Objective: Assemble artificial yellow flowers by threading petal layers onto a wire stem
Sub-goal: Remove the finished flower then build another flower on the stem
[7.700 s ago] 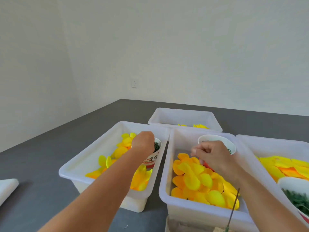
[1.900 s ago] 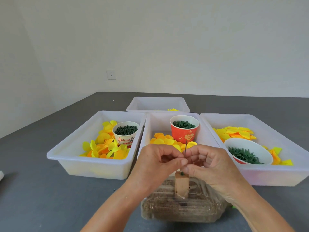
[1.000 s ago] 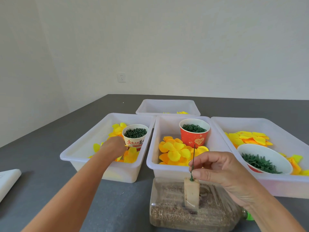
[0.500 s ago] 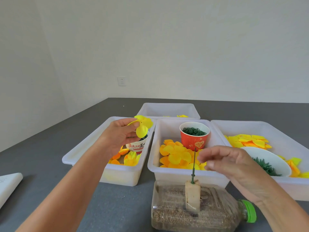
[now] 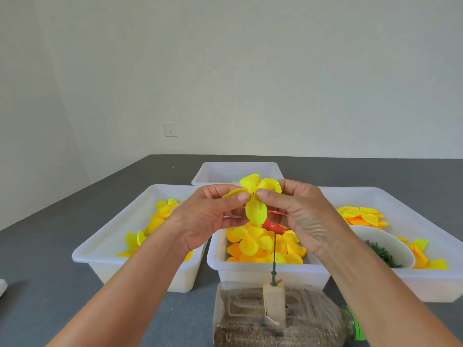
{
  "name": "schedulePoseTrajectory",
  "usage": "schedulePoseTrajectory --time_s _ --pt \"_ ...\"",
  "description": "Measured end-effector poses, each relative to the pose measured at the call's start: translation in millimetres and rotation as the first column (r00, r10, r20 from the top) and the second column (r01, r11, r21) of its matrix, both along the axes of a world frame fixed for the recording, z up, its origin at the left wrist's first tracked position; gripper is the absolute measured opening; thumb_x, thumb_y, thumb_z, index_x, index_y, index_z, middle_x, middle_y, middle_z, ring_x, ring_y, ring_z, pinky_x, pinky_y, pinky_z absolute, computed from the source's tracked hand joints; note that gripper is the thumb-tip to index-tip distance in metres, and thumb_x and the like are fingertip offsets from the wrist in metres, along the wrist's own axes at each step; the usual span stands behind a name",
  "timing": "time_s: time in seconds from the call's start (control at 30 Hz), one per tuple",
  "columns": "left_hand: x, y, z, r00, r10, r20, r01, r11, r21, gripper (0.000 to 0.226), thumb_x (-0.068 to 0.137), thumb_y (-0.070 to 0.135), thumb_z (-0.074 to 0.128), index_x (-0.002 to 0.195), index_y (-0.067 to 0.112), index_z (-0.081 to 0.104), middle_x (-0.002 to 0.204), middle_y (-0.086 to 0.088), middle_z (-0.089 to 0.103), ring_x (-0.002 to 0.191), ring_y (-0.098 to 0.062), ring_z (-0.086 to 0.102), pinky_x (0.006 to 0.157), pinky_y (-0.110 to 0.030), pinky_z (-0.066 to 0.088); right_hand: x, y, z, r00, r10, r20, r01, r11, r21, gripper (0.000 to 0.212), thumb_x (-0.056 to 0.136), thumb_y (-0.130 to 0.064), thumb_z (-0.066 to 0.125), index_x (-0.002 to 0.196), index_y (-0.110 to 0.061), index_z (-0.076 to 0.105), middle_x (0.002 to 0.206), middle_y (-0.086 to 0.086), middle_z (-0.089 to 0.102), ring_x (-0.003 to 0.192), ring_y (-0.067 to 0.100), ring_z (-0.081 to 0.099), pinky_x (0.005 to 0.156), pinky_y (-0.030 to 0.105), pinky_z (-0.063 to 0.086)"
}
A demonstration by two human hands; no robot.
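a bright yellow petal layer [image 5: 255, 200] is held up between both hands, pinched on either side of its small dark centre hole, one petal hanging down below the thumbs and others fanning up behind the fingertips. below the hands a thin dark green wire stem [image 5: 274, 259] stands upright, its top out of sight behind the drooping petal. more loose yellow and orange petals [image 5: 260, 244] lie heaped directly under the hands, with others off to the left and right.

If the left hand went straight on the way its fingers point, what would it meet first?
Probably the right hand's fingertips: the left hand points rightward across the petal layer both pinch; depth is unclear.
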State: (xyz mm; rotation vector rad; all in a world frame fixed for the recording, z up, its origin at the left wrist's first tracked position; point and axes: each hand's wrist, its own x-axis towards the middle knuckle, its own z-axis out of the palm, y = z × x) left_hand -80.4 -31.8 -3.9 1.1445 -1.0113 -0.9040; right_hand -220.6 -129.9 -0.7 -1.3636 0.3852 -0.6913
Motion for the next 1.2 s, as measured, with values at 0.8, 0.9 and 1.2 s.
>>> schedulePoseTrajectory --time_s 0.8,0.9,1.2 --pt "-19 12 14 0.976 0.192 -0.105 -0.200 0.977 -0.069 0.026 0.082 -0.008 0.056 0.101 0.009 0.064 0.087 -0.009 0.066 0.066 -0.016 0.066 0.058 -0.022 0.054 -12 1 -6 0.867 -0.236 0.439 0.482 0.621 -0.618 0.032 0.072 0.012 0.070 0.075 -0.020 0.070 0.083 -0.005 0.067 0.079 0.003 0.063 0.075 0.016 0.050" --pt "-24 12 18 0.948 0.072 -0.309 -0.095 0.994 -0.060 0.021 0.088 0.010 0.054 0.107 0.002 0.058 0.087 -0.018 0.068 0.066 -0.023 0.068 0.059 -0.027 0.057 -16 5 -10 0.827 -0.292 0.481 0.562 0.397 -0.725 0.032 0.069 0.020 0.066 0.077 -0.010 0.072 0.088 -0.003 0.064 0.085 0.002 0.060 0.072 0.013 0.047" --pt "-33 12 17 0.964 0.183 -0.195 -0.196 0.979 -0.049 0.021 0.079 -0.011 0.058 0.096 0.000 0.061 0.063 -0.006 0.065 0.050 -0.013 0.063 0.050 -0.020 0.053 -22 12 -13 0.830 -0.318 0.458 0.556 0.396 -0.731 0.039 0.072 0.016 0.067 0.092 -0.017 0.069 0.093 -0.003 0.064 0.088 0.000 0.060 0.076 0.011 0.047"
